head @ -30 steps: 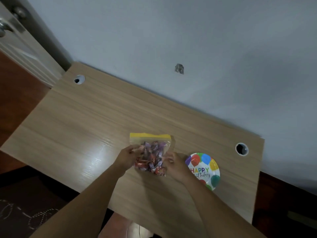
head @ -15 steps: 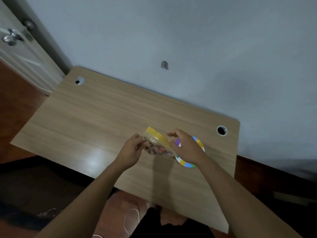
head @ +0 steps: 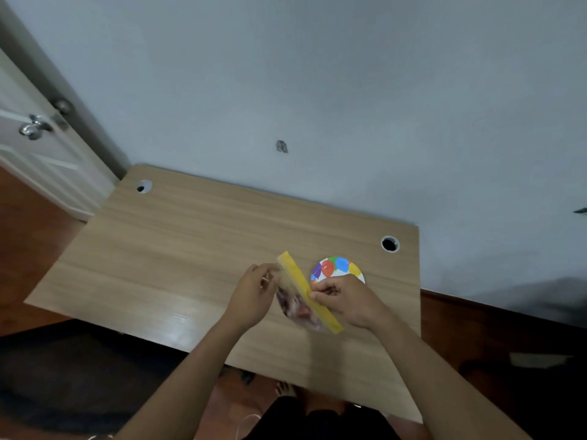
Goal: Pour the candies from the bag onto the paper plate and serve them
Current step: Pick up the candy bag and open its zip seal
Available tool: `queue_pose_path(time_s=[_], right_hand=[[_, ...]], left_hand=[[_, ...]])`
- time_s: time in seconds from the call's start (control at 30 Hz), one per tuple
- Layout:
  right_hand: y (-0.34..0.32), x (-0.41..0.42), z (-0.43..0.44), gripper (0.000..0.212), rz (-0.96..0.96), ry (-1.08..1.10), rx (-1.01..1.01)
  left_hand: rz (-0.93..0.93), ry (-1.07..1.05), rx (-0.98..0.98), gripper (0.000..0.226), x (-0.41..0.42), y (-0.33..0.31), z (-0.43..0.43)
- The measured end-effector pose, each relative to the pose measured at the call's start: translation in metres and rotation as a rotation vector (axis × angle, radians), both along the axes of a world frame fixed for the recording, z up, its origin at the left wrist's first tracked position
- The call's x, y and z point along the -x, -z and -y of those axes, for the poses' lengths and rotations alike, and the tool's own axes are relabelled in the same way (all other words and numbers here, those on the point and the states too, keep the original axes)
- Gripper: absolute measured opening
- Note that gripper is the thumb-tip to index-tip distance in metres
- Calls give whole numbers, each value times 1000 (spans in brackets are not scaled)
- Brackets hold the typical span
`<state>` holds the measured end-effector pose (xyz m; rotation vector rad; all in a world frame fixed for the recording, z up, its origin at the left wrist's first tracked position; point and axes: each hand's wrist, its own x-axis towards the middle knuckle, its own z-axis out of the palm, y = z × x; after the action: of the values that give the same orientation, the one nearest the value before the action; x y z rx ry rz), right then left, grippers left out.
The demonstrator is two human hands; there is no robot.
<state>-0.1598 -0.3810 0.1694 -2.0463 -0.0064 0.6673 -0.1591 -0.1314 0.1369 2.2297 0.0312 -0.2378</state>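
Note:
A clear zip bag [head: 297, 304] with a yellow seal strip holds several wrapped candies and hangs above the wooden desk [head: 178, 249]. My left hand [head: 254, 295] pinches the bag's left side near the strip. My right hand [head: 344, 300] pinches the yellow strip on the other side. The strip runs diagonally between my hands. Behind my right hand lies the paper plate [head: 336, 268] with coloured balloons printed on it, its near half hidden by that hand. No candy shows on the plate.
The desk stands against a grey wall and has two cable holes, one at the back left [head: 143, 187] and one at the back right [head: 389, 243]. A white door [head: 35, 147] is at the left. My legs and foot show below the desk's near edge.
The bag has been lifted off the desk and turned, so its yellow strip now runs diagonally between my hands. My right hand moved onto the strip. The camera view shifted back.

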Motion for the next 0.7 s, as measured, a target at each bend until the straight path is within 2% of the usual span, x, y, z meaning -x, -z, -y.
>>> queue_pose_path(time_s=[0.07, 0.1, 0.17, 0.2, 0.33, 0.5, 0.63, 0.7], right_hand=[[-4, 2, 4, 15, -31, 60, -43], [-6, 3, 6, 15, -43, 92, -61], [-10, 5, 11, 16, -55, 147, -83], [-12, 6, 13, 15, -57, 176, -90], [-18, 7, 21, 10, -28, 266, -128], [-29, 8, 20, 12, 41, 287, -162], [-34, 7, 21, 25, 14, 330, -280], [-35, 8, 22, 32, 9, 352, -302]], left_hand=[[-30, -66, 25, 43, 5, -7, 12], [-30, -111, 23, 43, 7, -10, 19], [-66, -176, 35, 29, 11, -23, 34], [-130, -188, 98, 25, 13, -31, 41], [-442, -172, 462, 40, 16, -61, 66], [-440, -152, 622, 50, 14, -79, 83], [-396, -151, 724, 33, 6, -83, 84], [-393, -165, 755, 33, 4, -80, 83]])
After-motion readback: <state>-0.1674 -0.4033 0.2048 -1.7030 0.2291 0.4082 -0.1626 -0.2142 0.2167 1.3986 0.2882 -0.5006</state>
